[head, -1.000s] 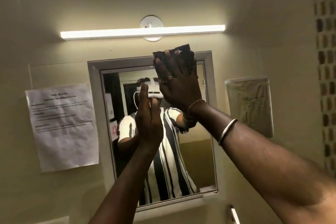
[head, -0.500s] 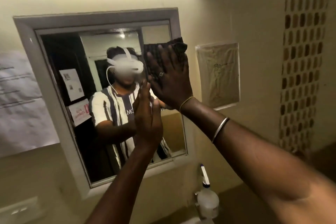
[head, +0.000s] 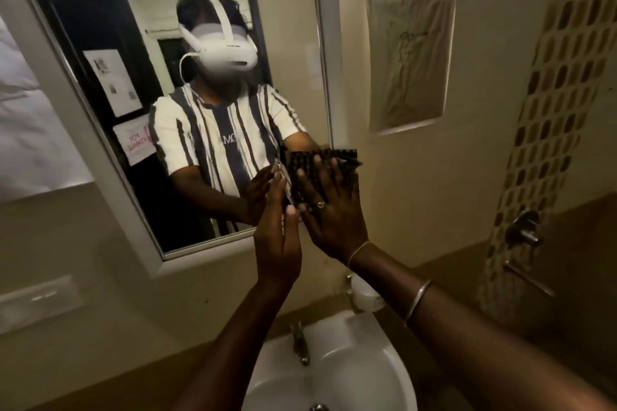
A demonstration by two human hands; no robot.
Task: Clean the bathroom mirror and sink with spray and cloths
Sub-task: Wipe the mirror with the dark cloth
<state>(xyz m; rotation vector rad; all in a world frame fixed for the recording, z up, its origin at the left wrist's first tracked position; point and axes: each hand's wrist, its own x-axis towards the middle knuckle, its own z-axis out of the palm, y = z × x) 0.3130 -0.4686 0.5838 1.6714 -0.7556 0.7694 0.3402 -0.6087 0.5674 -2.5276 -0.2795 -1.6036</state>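
sink (head: 374, 374): empty | right hand (head: 329, 210): cloth (head: 320, 163) flat on mirror (head: 140, 43)

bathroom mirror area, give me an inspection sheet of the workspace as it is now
surface: mirror in a pale frame, tilted in view
job's things: dark cloth pressed flat at the mirror's lower right corner; white sink below with tap
clutter: white bottle behind the sink
grippers: right hand flat on the cloth; left hand open, empty
cables: nothing seen
surroundings: papers on the wall, patterned tile strip
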